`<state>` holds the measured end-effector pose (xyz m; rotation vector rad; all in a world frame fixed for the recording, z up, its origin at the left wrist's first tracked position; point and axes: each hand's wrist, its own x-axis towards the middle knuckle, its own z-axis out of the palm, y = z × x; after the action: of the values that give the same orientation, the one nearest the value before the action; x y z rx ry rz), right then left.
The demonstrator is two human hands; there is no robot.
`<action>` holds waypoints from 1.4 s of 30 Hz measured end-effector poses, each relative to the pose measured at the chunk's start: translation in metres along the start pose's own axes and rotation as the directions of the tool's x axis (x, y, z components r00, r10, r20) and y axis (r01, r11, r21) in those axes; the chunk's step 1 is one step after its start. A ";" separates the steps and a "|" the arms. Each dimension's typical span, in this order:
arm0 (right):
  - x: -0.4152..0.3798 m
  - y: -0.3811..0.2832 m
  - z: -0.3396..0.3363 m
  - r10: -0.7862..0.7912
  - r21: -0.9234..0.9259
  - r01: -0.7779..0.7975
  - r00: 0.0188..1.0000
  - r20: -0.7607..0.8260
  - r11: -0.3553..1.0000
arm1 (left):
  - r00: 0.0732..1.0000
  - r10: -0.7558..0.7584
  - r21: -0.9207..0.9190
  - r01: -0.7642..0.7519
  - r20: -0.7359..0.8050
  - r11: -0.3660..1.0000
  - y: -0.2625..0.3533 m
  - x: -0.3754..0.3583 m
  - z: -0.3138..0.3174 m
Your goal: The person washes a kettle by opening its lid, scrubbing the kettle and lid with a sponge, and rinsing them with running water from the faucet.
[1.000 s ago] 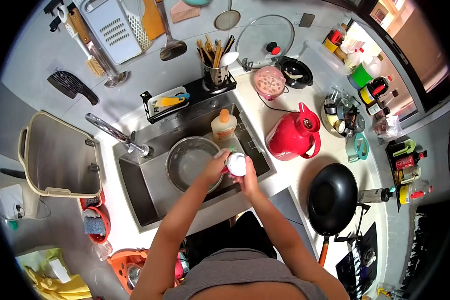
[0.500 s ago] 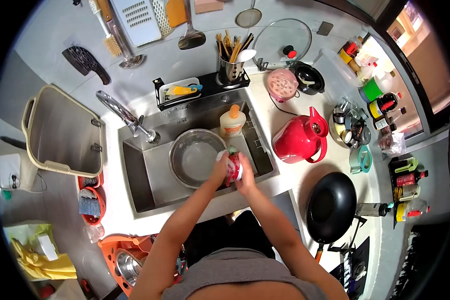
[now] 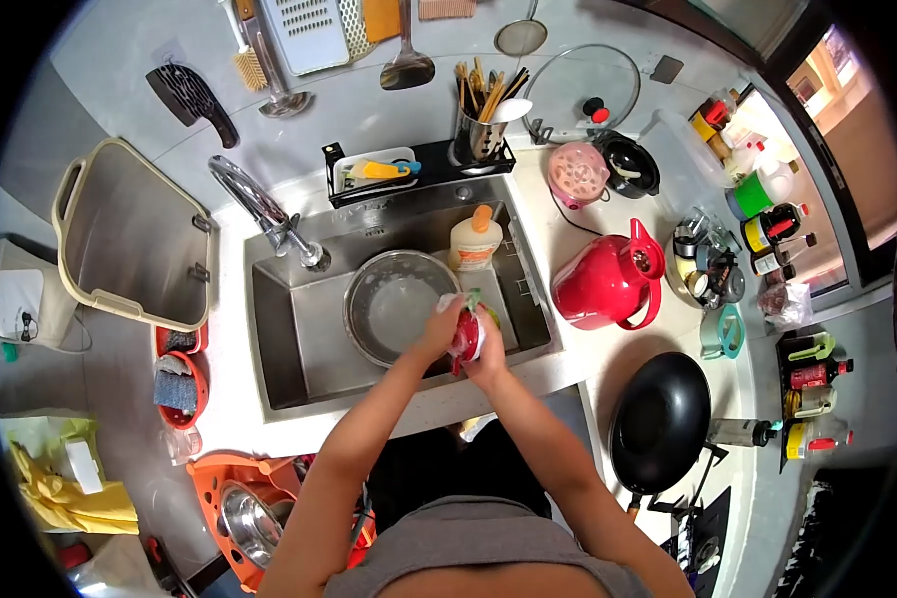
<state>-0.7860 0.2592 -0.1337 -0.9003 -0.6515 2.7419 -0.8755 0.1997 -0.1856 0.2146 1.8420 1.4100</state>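
Over the front right of the sink (image 3: pixel 299 389), both hands grip a small red-and-white plastic packet (image 3: pixel 464 339) with a bit of green at its top. My left hand (image 3: pixel 443 327) is closed on its left side, and my right hand (image 3: pixel 487 351) wraps its right side. The packet's contents are hidden. Just left of the hands, a round metal basin (image 3: pixel 397 304) sits in the sink, looking wet inside. Behind them stands a white bottle with an orange cap (image 3: pixel 475 241).
A chrome faucet (image 3: pixel 269 221) rises at the sink's back left. To the right are a red thermos jug (image 3: pixel 603 281) and a black wok (image 3: pixel 660 423). A utensil holder (image 3: pixel 480 140) stands on the black rack behind the sink. A cleaver (image 3: pixel 191 100) hangs on the wall.
The camera view has shifted slightly, so the surroundings sit a little further right. Both hands keep hold of the packet, whose green and clear top part now shows more.
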 end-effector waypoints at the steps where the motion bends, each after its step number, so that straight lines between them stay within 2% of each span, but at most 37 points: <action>1: 0.000 0.002 0.001 -0.024 0.037 0.024 1.000 -0.006 0.999 | 0.998 -0.008 0.069 0.012 -0.062 0.998 0.021 -0.020 0.000; 2: 0.003 0.003 0.004 -0.050 0.077 0.051 0.999 -0.011 0.996 | 0.992 -0.008 0.141 0.026 -0.125 0.990 0.034 -0.033 0.000; 3: 0.007 0.002 0.007 -0.078 0.194 0.060 0.993 0.086 0.979 | 0.960 0.270 0.040 -0.268 -0.076 0.963 0.029 -0.041 0.001; 4: 0.004 -0.002 0.015 -0.012 0.300 -0.008 0.998 0.064 0.954 | 0.884 0.461 0.115 -0.451 -0.082 0.885 0.029 -0.049 0.005; 6: 0.021 0.000 -0.006 0.035 0.396 -0.122 0.975 0.221 0.910 | 0.619 0.784 0.258 -0.750 -0.052 0.609 0.039 -0.063 0.008; 7: 0.015 -0.007 0.006 0.026 0.444 -0.192 0.935 0.353 0.875 | 0.522 0.850 0.458 -0.773 0.066 0.439 0.041 -0.072 0.005; 10: 0.014 -0.008 0.014 0.084 0.227 -0.122 0.982 0.171 0.966 | 0.549 0.829 0.345 -0.801 0.100 0.489 0.042 -0.077 -0.006; 11: 0.010 -0.009 0.018 0.066 0.180 -0.081 0.994 0.089 0.980 | 0.479 0.865 0.439 -0.816 0.150 0.375 0.050 -0.074 -0.011; 12: 0.005 -0.007 0.021 0.047 0.132 -0.047 0.999 0.004 0.990 | 0.607 0.791 0.305 -0.770 0.082 0.560 0.045 -0.064 -0.011; 14: -0.004 -0.005 0.032 0.002 0.022 0.001 0.987 -0.161 1.000 | 0.831 0.557 -0.002 -0.557 0.010 0.831 0.038 -0.043 -0.009; 15: -0.005 -0.001 0.033 -0.038 0.028 0.041 0.993 -0.111 0.999 | 0.976 0.219 -0.140 -0.216 0.007 0.966 0.042 -0.040 -0.011; 16: -0.007 -0.001 0.036 -0.042 0.002 0.043 0.981 -0.188 0.999 | 0.956 0.276 -0.352 -0.224 0.105 0.909 0.045 -0.029 -0.016; 18: -0.008 -0.006 0.039 -0.080 0.090 0.103 0.970 -0.230 0.991 | 0.985 0.127 -0.541 -0.046 0.114 0.840 0.037 -0.031 -0.007; 21: 0.004 -0.011 0.025 -0.152 0.254 0.182 0.979 -0.133 0.950 | 0.953 0.302 -0.519 -0.263 -0.010 0.814 0.021 -0.042 0.008; 23: 0.010 -0.014 0.015 -0.117 0.280 0.151 0.984 -0.135 0.948 | 0.822 0.563 -0.240 -0.565 -0.081 0.790 0.027 -0.052 0.011; 25: 0.012 -0.013 0.011 -0.109 0.210 0.150 0.974 -0.196 0.966 | 0.609 0.790 0.064 -0.788 -0.070 0.612 0.034 -0.057 0.013; 26: 0.008 -0.011 0.015 -0.102 0.155 0.145 0.962 -0.254 0.977 | 0.609 0.793 0.106 -0.788 -0.012 0.607 0.034 -0.056 0.013; 28: 0.007 -0.002 0.009 -0.214 0.042 0.237 0.929 -0.300 0.970 | 0.608 0.787 0.185 -0.789 0.106 0.585 0.038 -0.052 0.014; 29: 0.017 0.006 -0.006 -0.266 -0.016 0.275 0.912 -0.313 0.961 | 0.626 0.777 0.109 -0.778 0.062 0.618 0.038 -0.043 0.016; 30: 0.023 0.012 -0.015 -0.317 -0.074 0.310 0.892 -0.322 0.948 | 0.830 0.553 -0.207 -0.531 0.065 0.822 0.023 -0.029 0.022; 31: 0.014 0.011 -0.007 -0.390 -0.154 0.358 0.842 -0.372 0.921 | 0.905 0.421 -0.331 -0.381 0.056 0.863 0.024 -0.027 0.024; 32: 0.003 0.005 -0.001 -0.389 -0.226 0.330 0.866 -0.314 0.917 | 0.959 0.277 -0.449 -0.219 0.067 0.866 0.024 -0.025 0.026; 33: 0.005 0.010 -0.005 -0.480 -0.339 0.378 0.824 -0.301 0.862 | 0.971 0.238 -0.338 -0.224 0.001 0.914 0.014 -0.014 0.030; 35: 0.002 0.011 -0.007 -0.591 -0.498 0.407 0.751 -0.294 0.766 | 0.999 0.021 -0.338 -0.006 0.042 0.941 0.037 -0.031 0.034; 37: 0.007 0.006 -0.018 -0.713 -0.586 0.492 0.663 -0.227 0.644 | 0.992 -0.047 -0.446 0.096 0.120 0.890 0.027 -0.025 0.042; 38: 0.008 0.004 -0.022 -0.765 -0.622 0.528 0.615 -0.188 0.578 | 0.996 0.043 -0.392 -0.010 0.077 0.920 0.028 -0.030 0.047; 39: 0.010 0.000 -0.027 -0.744 -0.536 0.563 0.636 -0.205 0.629 | 0.990 0.136 -0.330 -0.116 0.040 0.937 0.028 -0.036 0.055; 40: 0.010 -0.005 -0.025 -0.680 -0.322 0.605 0.699 -0.222 0.728 | 0.974 0.228 -0.263 -0.218 0.009 0.940 0.031 -0.042 0.060; 41: 0.008 -0.010 -0.024 -0.620 -0.235 0.575 0.745 -0.245 0.783 | 0.920 0.391 -0.124 -0.389 -0.006 0.913 0.030 -0.042 0.062; 42: 0.005 -0.015 -0.022 -0.559 -0.146 0.540 0.788 -0.260 0.829 | 0.883 0.470 -0.025 -0.470 -0.015 0.882 0.030 -0.045 0.062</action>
<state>-0.7768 0.2814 -0.1454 -0.9237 -0.7958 2.0300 -0.8133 0.2312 -0.1419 0.6825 1.8496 1.7604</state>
